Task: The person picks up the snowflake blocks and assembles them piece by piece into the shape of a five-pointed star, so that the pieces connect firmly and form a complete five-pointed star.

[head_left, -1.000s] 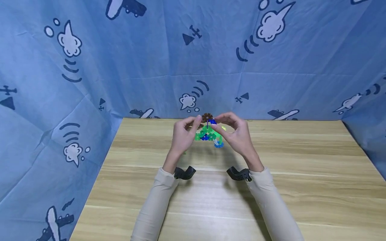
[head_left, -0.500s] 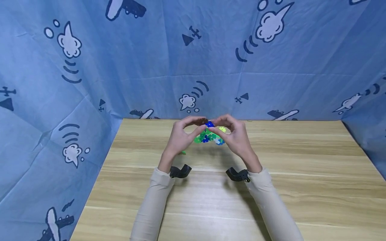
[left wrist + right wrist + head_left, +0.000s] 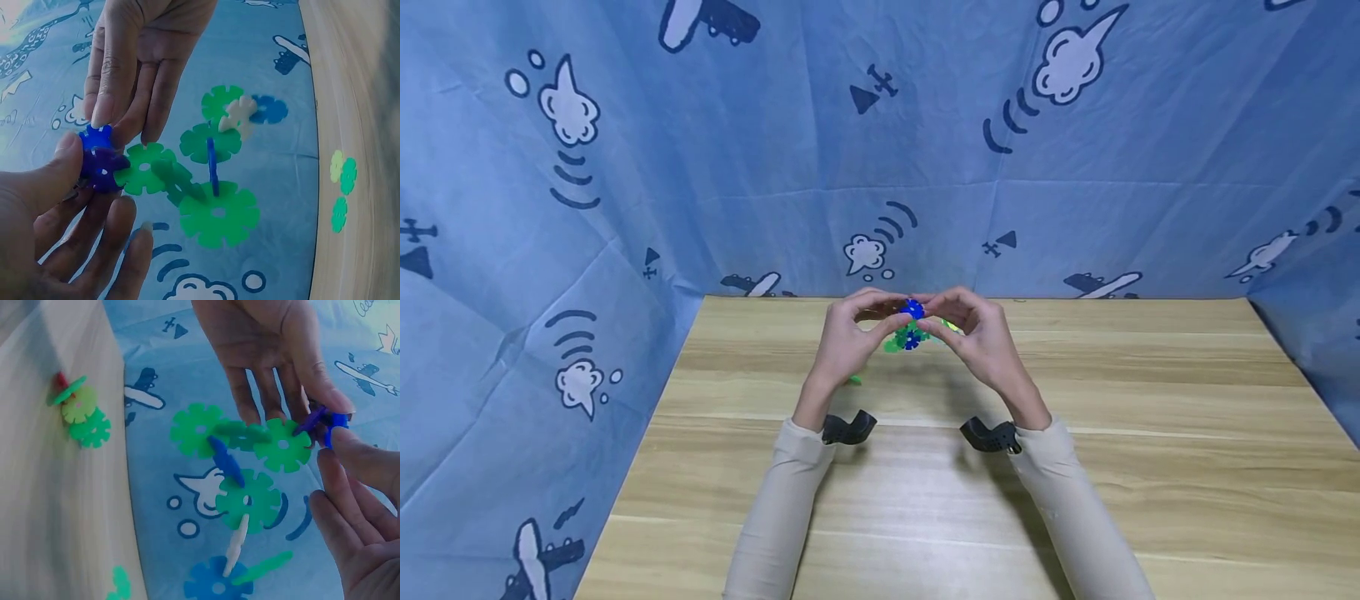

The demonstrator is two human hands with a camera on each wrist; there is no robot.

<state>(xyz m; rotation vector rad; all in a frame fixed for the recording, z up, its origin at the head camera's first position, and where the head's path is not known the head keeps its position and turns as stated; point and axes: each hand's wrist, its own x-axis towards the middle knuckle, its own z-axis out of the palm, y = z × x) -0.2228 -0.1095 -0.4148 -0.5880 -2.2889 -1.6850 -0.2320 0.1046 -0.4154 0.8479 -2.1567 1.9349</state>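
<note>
In the head view my left hand [image 3: 850, 342] and right hand [image 3: 973, 342] meet above the far part of the table, thumbs and fingertips close together. Between them is a blue notched snowflake disc [image 3: 912, 309]. The left wrist view shows my left thumb and fingers pinching a purple snowflake disc [image 3: 103, 170], while my right fingertips pinch the blue one beside it. A chain of linked discs hangs from there: a green disc [image 3: 283, 445], another large green disc [image 3: 219, 214], a dark blue disc [image 3: 226, 461], a white disc [image 3: 235, 545] and a lighter blue disc [image 3: 219, 584]. Fingers partly hide the joint.
On the wooden table [image 3: 917, 508] lie a few loose pieces, among them a green piece [image 3: 855, 379]. A small cluster with a yellow-green disc [image 3: 79, 407] and a red piece [image 3: 60, 380] sits there too. A blue printed curtain [image 3: 925, 150] stands behind the table.
My hands have come together, the left moving slightly right to meet the other. The brown disc seen earlier is now hidden in the head view. The blue disc has shifted slightly left and turned face-on.
</note>
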